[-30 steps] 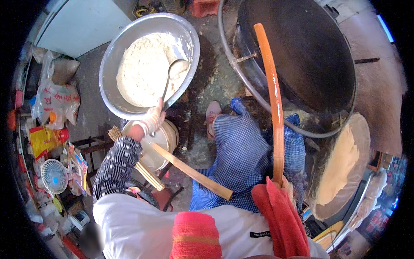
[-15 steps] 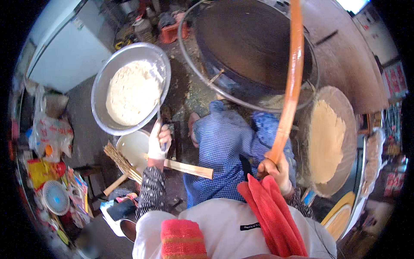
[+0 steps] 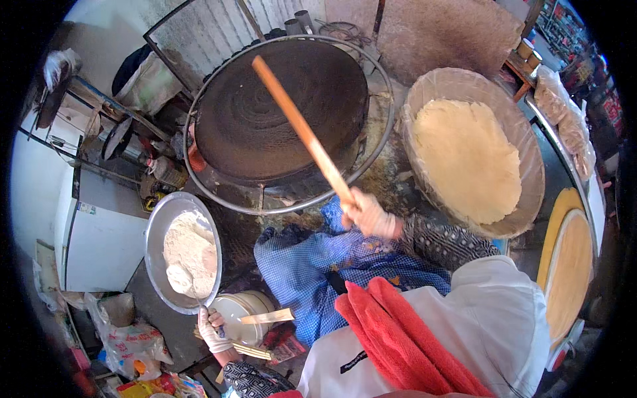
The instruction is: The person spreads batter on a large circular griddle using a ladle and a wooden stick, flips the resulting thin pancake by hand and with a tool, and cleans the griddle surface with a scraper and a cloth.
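My left hand (image 3: 215, 331) is closed round the handle of a spoon (image 3: 179, 278), whose coated bowl rests in a pale, floury mass (image 3: 189, 239) inside a metal basin (image 3: 154, 268). In my right hand (image 3: 371, 215), the fingers wrap the lower end of a long, flat wooden stick (image 3: 298, 126). It slants up and left over a large, round, dark griddle (image 3: 265, 99). From this view I cannot tell whether the stick touches the griddle. The griddle surface is dark, with faint ring marks.
A metal ring (image 3: 265, 211) circles the griddle. At right stands a plastic-lined basket (image 3: 524, 159) with a pale, flat layer (image 3: 464, 159) in it. Round boards (image 3: 570, 272) lean further right. A white bucket (image 3: 232, 325) with a wooden strip (image 3: 269, 316) across it is beside my left hand.
The view has shifted, bringing the whole griddle into sight. My right hand has swung the stick leftward across it. The spoon's bowl now shows in the floury mass.
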Demonstrator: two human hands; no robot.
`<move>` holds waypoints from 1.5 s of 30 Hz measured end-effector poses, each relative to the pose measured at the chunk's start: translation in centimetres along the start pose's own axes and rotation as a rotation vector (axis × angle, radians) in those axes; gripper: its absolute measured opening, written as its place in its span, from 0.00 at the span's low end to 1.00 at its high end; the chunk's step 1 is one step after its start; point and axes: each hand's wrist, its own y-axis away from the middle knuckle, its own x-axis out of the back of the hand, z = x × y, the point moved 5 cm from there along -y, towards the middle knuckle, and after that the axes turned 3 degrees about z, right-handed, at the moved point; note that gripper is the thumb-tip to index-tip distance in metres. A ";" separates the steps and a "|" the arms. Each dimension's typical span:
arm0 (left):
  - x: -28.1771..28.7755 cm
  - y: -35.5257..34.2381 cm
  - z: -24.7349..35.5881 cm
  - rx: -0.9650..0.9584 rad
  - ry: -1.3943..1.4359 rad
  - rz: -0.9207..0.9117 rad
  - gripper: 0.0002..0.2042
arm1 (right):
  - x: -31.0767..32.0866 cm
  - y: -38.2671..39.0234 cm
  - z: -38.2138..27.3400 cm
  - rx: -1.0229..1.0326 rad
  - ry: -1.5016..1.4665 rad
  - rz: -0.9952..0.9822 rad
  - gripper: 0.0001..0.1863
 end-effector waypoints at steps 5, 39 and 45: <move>-12.5 5.5 1.1 -0.008 -0.065 -0.287 0.12 | 6.3 -9.9 -0.3 0.108 0.243 0.309 0.11; -41.0 4.3 -16.8 0.342 -0.470 -0.702 0.23 | 19.6 -14.6 3.8 0.007 0.077 0.481 0.09; -43.4 3.2 -18.3 0.164 -0.723 -0.740 0.25 | 19.6 -18.6 5.7 -0.015 0.115 0.537 0.10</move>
